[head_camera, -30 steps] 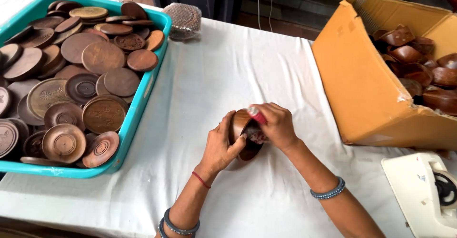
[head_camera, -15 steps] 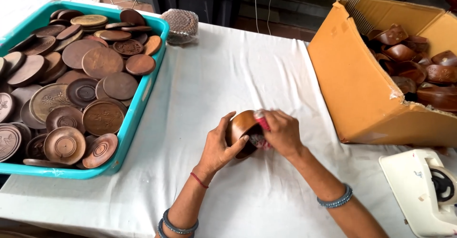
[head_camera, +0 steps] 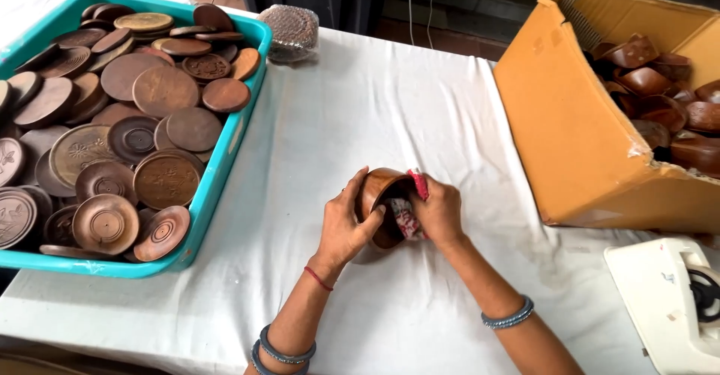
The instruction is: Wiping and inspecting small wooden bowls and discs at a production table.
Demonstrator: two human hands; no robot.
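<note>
Above the white desk (head_camera: 420, 112): left hand (head_camera: 343, 225) cupping a wooden bowl (head_camera: 379, 195), fingers curled round its rim; right hand (head_camera: 439, 214) pressing a red-patterned cloth (head_camera: 409, 214) inside, fingers pinched on it.

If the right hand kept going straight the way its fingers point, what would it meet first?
The right hand points left into the wooden bowl it already touches through a red cloth; beyond, likely the left hand.

Wooden bowl (head_camera: 379, 202), smooth, slight sheen; cloth rag (head_camera: 409, 214); matt white tablecloth (head_camera: 390, 112); cardboard box (head_camera: 570, 127).
</note>
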